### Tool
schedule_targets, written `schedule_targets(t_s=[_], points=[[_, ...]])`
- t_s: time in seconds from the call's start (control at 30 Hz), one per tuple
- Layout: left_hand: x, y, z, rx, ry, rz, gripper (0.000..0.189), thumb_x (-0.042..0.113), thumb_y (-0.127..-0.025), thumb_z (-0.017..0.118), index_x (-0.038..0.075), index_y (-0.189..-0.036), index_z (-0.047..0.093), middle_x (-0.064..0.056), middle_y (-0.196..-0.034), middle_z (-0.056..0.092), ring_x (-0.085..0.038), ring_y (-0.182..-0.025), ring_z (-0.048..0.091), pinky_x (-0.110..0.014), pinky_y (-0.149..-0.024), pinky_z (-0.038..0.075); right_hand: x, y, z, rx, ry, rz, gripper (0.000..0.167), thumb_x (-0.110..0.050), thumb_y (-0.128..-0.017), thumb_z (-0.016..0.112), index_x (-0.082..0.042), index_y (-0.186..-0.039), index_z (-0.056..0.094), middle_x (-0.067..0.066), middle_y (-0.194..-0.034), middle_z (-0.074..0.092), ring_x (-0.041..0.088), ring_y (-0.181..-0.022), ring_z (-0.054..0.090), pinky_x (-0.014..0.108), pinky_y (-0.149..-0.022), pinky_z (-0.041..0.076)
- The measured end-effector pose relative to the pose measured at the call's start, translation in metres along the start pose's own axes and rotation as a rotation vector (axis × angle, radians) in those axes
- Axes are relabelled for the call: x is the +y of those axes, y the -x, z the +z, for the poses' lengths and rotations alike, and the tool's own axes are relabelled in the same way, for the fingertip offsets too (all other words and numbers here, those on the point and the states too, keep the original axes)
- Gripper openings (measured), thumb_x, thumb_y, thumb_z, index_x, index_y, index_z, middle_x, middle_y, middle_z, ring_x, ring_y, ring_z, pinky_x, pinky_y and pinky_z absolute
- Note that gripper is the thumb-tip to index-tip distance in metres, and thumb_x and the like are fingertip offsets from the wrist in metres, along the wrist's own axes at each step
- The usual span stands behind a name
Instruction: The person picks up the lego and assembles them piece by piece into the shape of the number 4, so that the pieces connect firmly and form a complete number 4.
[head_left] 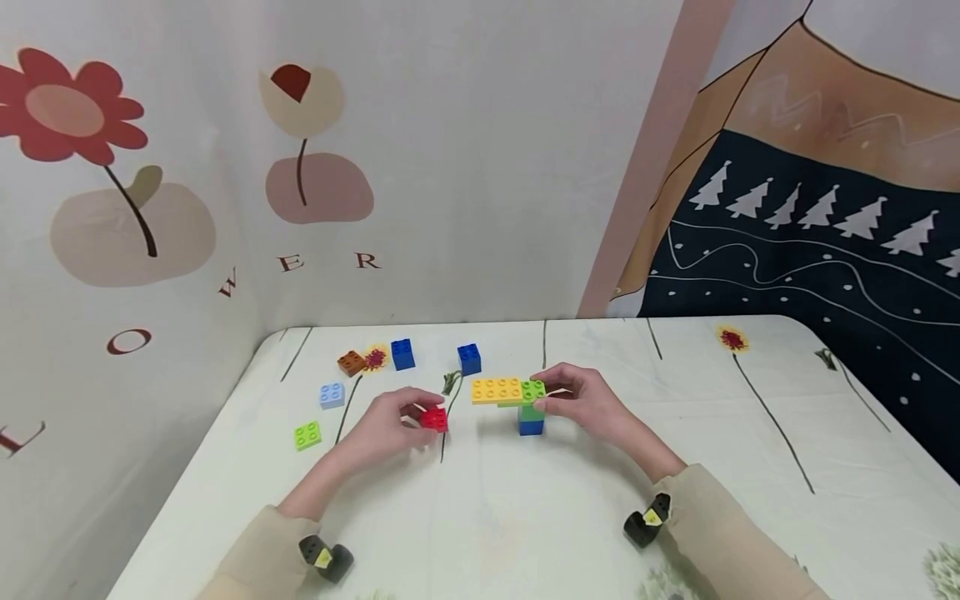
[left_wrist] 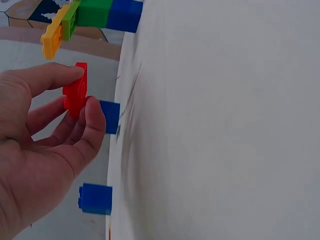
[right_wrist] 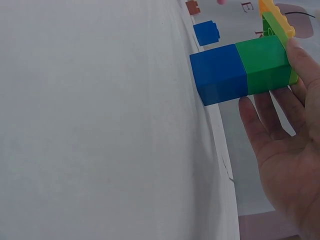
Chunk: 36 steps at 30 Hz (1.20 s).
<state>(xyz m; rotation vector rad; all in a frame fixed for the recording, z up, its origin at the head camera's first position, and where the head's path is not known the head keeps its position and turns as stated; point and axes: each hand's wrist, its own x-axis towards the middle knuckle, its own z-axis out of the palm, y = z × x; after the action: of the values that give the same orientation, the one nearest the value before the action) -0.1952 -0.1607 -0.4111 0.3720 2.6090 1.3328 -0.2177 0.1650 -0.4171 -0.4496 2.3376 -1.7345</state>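
Note:
My left hand (head_left: 393, 425) pinches a thin red toy brick (head_left: 435, 419) between thumb and fingers; the left wrist view has this brick (left_wrist: 76, 90) held above the table. My right hand (head_left: 588, 402) grips the top of a brick stack (head_left: 532, 412) from the right, thumb in front and fingers behind. A blue brick (right_wrist: 220, 75) forms the stack's base, under a green brick (right_wrist: 265, 65). On top, light green pieces (head_left: 533, 391) carry a long yellow brick (head_left: 495, 390) that juts out leftward. The red brick is left of the stack, apart from it.
On the white floral cloth, two blue bricks (head_left: 402, 354) lie toward the back. To the left are a brown brick (head_left: 351, 362), a light blue brick (head_left: 332, 395) and a lime green brick (head_left: 307, 435). A printed curtain (head_left: 480, 167) hangs behind the table.

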Motion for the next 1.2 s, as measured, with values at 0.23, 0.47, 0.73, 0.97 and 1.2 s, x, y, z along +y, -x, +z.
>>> schedule_targets(t_s=[0.23, 0.47, 0.73, 0.97, 1.2], points=[[0.016, -0.009, 0.013, 0.003, 0.064, 0.012, 0.048, 0.004, -0.087, 0.081, 0.006, -0.133, 0.066, -0.002, -0.113, 0.069, -0.02, -0.101, 0.064, -0.029, -0.08, 0.058, 0.002, 0.0, -0.001, -0.001, 0.01, -0.009, 0.037, -0.008, -0.092, 0.078, -0.001, -0.127, 0.066, 0.012, -0.122, 0.067, 0.027, -0.11, 0.065, 0.03, -0.092, 0.056], [0.026, -0.017, 0.02, 0.004, 0.095, 0.043, 0.052, 0.002, -0.086, 0.081, 0.006, -0.135, 0.065, -0.003, -0.111, 0.068, -0.02, -0.099, 0.064, -0.03, -0.079, 0.058, 0.003, -0.002, 0.0, 0.004, 0.011, -0.002, 0.037, -0.007, -0.091, 0.077, -0.001, -0.127, 0.067, 0.013, -0.122, 0.067, 0.026, -0.11, 0.065, 0.029, -0.091, 0.056], [0.033, -0.022, 0.025, -0.004, 0.113, 0.067, 0.054, 0.002, -0.086, 0.08, 0.004, -0.138, 0.062, -0.004, -0.112, 0.068, -0.019, -0.1, 0.063, -0.029, -0.08, 0.058, 0.002, -0.001, -0.001, 0.01, 0.023, -0.01, 0.037, -0.007, -0.092, 0.077, -0.001, -0.126, 0.067, 0.012, -0.123, 0.067, 0.027, -0.111, 0.064, 0.03, -0.092, 0.056], [0.038, -0.027, 0.028, -0.028, 0.142, 0.099, 0.053, 0.001, -0.087, 0.079, 0.003, -0.138, 0.062, -0.005, -0.115, 0.068, -0.02, -0.098, 0.064, -0.03, -0.081, 0.057, 0.002, 0.0, 0.0, 0.011, 0.025, -0.009, 0.036, -0.007, -0.092, 0.077, -0.001, -0.127, 0.066, 0.012, -0.124, 0.067, 0.028, -0.112, 0.064, 0.03, -0.093, 0.056], [0.041, -0.03, 0.03, -0.037, 0.188, 0.104, 0.053, 0.0, -0.089, 0.077, 0.003, -0.139, 0.061, -0.007, -0.12, 0.066, -0.02, -0.099, 0.064, -0.03, -0.085, 0.058, 0.002, -0.001, 0.001, 0.014, 0.024, -0.009, 0.037, -0.009, -0.092, 0.077, -0.002, -0.126, 0.066, 0.012, -0.124, 0.067, 0.027, -0.112, 0.063, 0.03, -0.095, 0.055]])
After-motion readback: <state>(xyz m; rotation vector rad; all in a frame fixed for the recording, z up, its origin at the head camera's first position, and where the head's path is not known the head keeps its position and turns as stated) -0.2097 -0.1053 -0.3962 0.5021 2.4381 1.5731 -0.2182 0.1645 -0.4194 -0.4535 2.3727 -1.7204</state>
